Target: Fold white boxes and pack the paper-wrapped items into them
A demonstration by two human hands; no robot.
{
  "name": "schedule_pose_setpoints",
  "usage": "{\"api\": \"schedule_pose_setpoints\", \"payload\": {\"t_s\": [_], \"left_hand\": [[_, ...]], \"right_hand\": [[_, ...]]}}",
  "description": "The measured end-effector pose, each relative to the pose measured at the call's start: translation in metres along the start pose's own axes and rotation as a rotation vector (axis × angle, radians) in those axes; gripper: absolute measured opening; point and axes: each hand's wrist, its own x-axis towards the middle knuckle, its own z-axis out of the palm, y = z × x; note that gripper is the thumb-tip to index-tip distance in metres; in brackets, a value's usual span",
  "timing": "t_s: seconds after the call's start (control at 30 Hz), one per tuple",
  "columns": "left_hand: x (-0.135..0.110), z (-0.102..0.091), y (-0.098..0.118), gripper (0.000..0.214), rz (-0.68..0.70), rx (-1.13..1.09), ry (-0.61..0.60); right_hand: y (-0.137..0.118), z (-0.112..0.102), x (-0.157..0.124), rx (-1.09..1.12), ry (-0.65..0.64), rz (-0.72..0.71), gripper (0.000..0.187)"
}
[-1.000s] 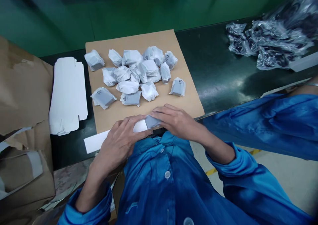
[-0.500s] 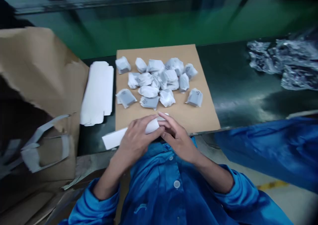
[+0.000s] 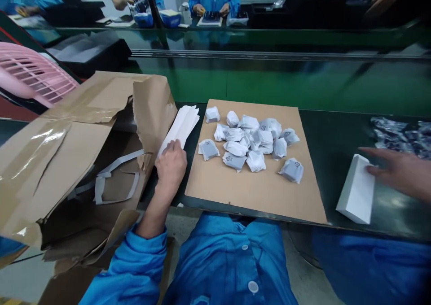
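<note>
Box [image 3: 358, 193] and blanks [image 3: 182, 122] show white; packets [image 3: 235, 161] are grey-white, some with dark print; sheet [image 3: 235, 186] plain tan, carton [image 3: 79, 116] brown, uniform [image 3: 225, 264] solid blue.

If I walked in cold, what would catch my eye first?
Probably the cluster of white-wrapped packets on the cardboard sheet in the middle. Next, perhaps, the torn carton at left, with a pink grille behind it. The left hand touches flat white pieces between carton and sheet; a white box sits at right.

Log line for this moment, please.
left hand: on white card stack; cardboard sheet: wrapped items; white box: right of sheet; far-right hand: by box, owner unclear
</note>
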Motion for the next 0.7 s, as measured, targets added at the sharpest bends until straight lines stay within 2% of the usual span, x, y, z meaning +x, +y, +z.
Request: {"api": "schedule_pose_setpoints", "payload": {"t_s": [0.07,0.1,0.13,0.2,0.23,0.27,0.3,0.37,0.4,0.47,0.5,0.53,0.57,0.6,0.63,0.7], "left_hand": [[-0.004,-0.003,0.002,0.043,-0.057,0.002,0.081],[-0.01,-0.005,0.009,0.044,-0.068,-0.005,0.132],[-0.019,-0.006,0.019,0.044,-0.042,-0.031,0.195],[-0.047,-0.006,0.049,0.045,0.113,-0.135,0.334],[-0.064,-0.007,0.066,0.048,0.284,-0.218,0.364],[-0.082,-0.01,0.082,0.053,0.419,-0.277,0.334],[-0.099,-0.014,0.094,0.057,0.515,-0.335,0.261],[-0.122,-0.031,0.104,0.069,0.664,-0.476,0.02],[-0.125,-0.042,0.1,0.074,0.581,-0.575,0.038],[-0.115,-0.063,0.085,0.088,0.264,-0.799,0.112],[-0.106,-0.07,0.076,0.091,0.144,-0.896,0.076],[-0.096,-0.076,0.068,0.084,0.09,-0.923,-0.078],[-0.087,-0.078,0.062,0.07,0.051,-0.928,-0.23],[-0.08,-0.077,0.058,0.053,0.02,-0.922,-0.368],[-0.076,-0.074,0.056,0.037,-0.027,-0.931,-0.461],[-0.076,-0.065,0.057,0.027,-0.182,-1.075,-0.517]], "right_hand": [[-0.019,0.016,-0.02,-0.094,-0.03,-0.077,0.021],[-0.037,0.023,-0.042,-0.04,-0.032,-0.15,0.024],[-0.06,0.029,-0.07,0.135,-0.032,-0.212,0.032],[-0.115,0.04,-0.13,0.624,-0.385,-0.296,0.058],[-0.142,0.045,-0.155,0.824,-0.556,-0.32,0.068],[-0.165,0.05,-0.173,0.958,-0.594,-0.292,0.067],[-0.183,0.054,-0.183,1.019,-0.579,-0.215,0.056],[-0.197,0.055,-0.18,0.965,-0.628,-0.19,0.036],[-0.194,0.051,-0.172,0.892,-0.736,-0.26,0.029],[-0.179,0.038,-0.152,0.739,-1.095,-0.533,0.022],[-0.17,0.031,-0.145,0.674,-1.269,-0.676,0.02],[-0.163,0.025,-0.142,0.611,-1.374,-0.787,0.019],[-0.159,0.02,-0.143,0.545,-1.362,-0.848,0.02],[-0.156,0.017,-0.148,0.462,-1.245,-0.869,0.025],[-0.156,0.014,-0.156,0.363,-1.068,-0.875,0.036],[-0.158,0.012,-0.176,0.186,-0.705,-0.909,0.064]]}}
